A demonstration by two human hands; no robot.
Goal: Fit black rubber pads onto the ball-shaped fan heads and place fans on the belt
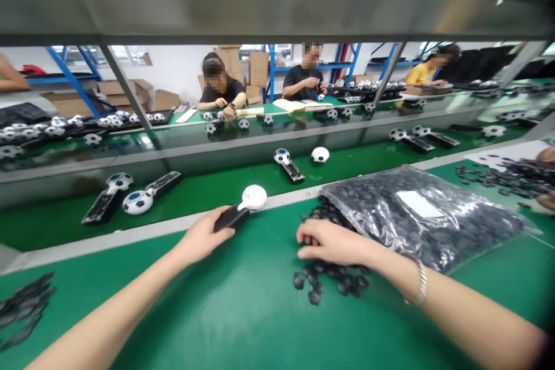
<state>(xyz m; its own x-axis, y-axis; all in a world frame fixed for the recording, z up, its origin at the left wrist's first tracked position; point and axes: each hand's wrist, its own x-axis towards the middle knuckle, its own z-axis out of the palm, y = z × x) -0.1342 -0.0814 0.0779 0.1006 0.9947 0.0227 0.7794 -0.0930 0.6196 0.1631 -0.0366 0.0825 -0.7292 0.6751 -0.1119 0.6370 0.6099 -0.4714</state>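
Note:
My left hand (203,237) is closed round the black handle of a hand-held fan with a round white head (254,198), which lies at the front edge of the green work table (225,306). Fingers curled downward, my right hand (332,241) rests on a loose pile of small black plastic pieces (329,280). Those pieces spill from the mouth of a clear plastic bag (420,217). I cannot make out whether a piece is pinched in the fingers. A bracelet sits on my right wrist.
A green conveyor belt (208,188) beyond the table carries fans with football-patterned heads (136,201) (286,163) and a loose ball head (319,154). More black pieces lie at far right (503,176) and far left (26,306). Three people work across the line.

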